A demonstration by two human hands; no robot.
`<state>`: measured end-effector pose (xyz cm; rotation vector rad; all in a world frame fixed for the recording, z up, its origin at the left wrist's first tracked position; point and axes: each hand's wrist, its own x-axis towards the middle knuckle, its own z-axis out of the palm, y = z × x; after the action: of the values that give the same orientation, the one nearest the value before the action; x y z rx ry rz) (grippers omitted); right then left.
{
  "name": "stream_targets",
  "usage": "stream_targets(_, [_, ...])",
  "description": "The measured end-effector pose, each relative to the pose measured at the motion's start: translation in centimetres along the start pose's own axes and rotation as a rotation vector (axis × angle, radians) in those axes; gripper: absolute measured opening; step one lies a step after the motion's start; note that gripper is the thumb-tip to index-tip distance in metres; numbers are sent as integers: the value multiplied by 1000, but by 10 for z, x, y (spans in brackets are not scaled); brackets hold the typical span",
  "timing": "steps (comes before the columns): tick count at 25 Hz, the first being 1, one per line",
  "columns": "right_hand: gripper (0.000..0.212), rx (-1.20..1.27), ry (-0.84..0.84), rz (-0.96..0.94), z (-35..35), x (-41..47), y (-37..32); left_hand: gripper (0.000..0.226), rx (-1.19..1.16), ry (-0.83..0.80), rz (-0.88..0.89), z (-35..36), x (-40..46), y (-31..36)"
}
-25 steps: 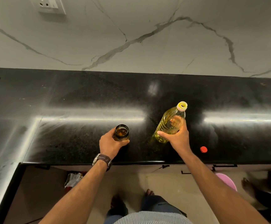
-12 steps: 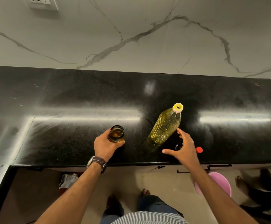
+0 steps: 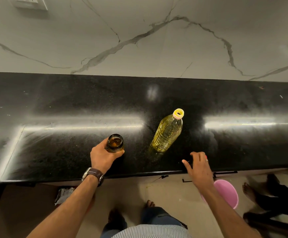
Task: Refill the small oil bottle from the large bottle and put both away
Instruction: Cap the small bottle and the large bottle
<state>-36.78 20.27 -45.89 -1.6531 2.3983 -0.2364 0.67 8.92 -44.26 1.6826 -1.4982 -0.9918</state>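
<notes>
Over on the left, the black bench (image 3: 53,103) gleams under a long streak of reflected light, with a white wall socket (image 3: 30,2) up on the marble-veined wall above it. Moving in, the left hand (image 3: 103,156), brown-strapped watch (image 3: 93,174) on the wrist, is wrapped round the small oil bottle (image 3: 115,143), fingers curled about its dark glass. That bottle stands open-mouthed on the bench, amber oil visible inside. Next along, just to its right and apart from it, the large bottle (image 3: 167,132) stands on the bench by itself, no cap on its yellow neck, pale yellow oil filling most of it. Nobody is touching it. Further right, the right hand (image 3: 199,166) sits low at the bench's front edge, fingers spread and bent down over something there; a sliver of red shows beside the fingertips, and I can't tell whether the hand grips anything. Below the edge, a pink bucket (image 3: 227,193) rests on the floor.
</notes>
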Motion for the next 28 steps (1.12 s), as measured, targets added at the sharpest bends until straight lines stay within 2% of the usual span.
stream_targets(5, [30, 16, -32, -15, 8, 4, -6, 60, 4, -13, 2, 0, 1, -2])
stream_targets(8, [23, 92, 67, -80, 3, -3, -21, 59, 2, -18, -11, 0, 0, 1])
stream_targets(10, [22, 138, 141, -191, -3, -14, -44, 58, -7, -18, -24, 1, -2, 4])
stream_targets(14, [49, 151, 257, -590, -9, -30, -120, 57, 3, 0, -41, 1, -2, 6])
stream_targets(17, [39, 114, 282, -780, -16, -17, -182, 58, 41, 18, -41, 2, -2, 6])
stream_targets(20, [29, 128, 255, -822, -22, 5, -237, 53, 65, 15, -35, 1, -4, 10])
stream_targets(23, [25, 78, 307, -884, -19, 30, -275, 43, 84, 22, -56, -2, -3, 13])
stream_targets(28, [27, 1, 295, -926, -1, 53, -291, 35, 82, 10, -83, -2, -1, 12])
